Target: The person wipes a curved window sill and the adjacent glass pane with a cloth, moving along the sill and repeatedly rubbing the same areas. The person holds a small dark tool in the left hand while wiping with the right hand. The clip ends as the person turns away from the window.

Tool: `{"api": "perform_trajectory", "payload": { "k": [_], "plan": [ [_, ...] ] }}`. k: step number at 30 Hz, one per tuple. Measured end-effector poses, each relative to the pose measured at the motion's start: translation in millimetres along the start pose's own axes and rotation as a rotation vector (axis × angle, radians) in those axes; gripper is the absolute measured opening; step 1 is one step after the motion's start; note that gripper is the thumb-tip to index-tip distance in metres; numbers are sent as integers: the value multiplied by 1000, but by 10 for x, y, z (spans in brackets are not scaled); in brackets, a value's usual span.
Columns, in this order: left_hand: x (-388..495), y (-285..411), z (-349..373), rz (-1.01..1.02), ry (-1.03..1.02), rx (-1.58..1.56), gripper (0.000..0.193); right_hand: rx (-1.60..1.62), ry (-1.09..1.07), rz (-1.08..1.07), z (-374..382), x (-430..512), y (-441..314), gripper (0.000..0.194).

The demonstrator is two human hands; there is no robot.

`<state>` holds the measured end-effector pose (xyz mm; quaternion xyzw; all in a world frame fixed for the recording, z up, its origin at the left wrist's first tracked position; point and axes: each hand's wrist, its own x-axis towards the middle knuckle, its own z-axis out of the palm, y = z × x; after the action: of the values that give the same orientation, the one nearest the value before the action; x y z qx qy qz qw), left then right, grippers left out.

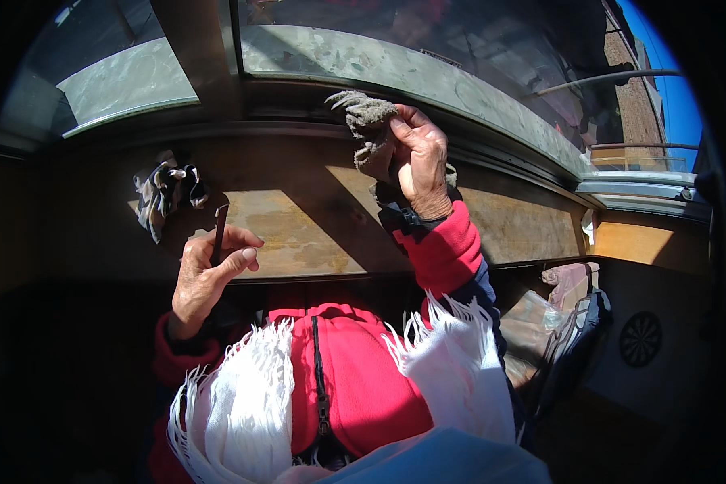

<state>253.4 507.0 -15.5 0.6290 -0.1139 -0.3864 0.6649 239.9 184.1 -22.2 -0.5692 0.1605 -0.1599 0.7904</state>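
Observation:
My right hand (420, 154) pinches a grey-brown cloth rag (372, 121), raised in front of the window's lower frame. A slim dark stick-like tool (219, 233) with a small pale spot near its top stands upright between the fingers of my left hand (215, 269), over the near edge of the wooden sill (284, 224). Its lower end is hidden by the hand. On the sill, just beyond my left hand, lies a crumpled black-and-white patterned cloth (166, 187).
A window pane with a metal frame (514, 166) runs along the sill's far side. At the right, below the sill, are plastic-wrapped things and bags (532, 323). A round dartboard-like disc (640, 339) is near the wall. White fringed scarf ends (248, 375) hang over my chest.

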Motion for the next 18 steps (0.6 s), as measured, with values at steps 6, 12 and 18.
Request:
{"api": "perform_trajectory", "payload": {
  "k": [6,12,18],
  "plan": [
    [42,23,129,-1,4,27,18,316,157,44,-1000,-393,-891,26],
    [82,110,270,-42,-19,38,16,123,278,-227,-1433,-688,-1679,37],
    [113,109,370,-29,-16,99,14,-473,449,-168,-1745,-159,-907,21]
  ]
}}
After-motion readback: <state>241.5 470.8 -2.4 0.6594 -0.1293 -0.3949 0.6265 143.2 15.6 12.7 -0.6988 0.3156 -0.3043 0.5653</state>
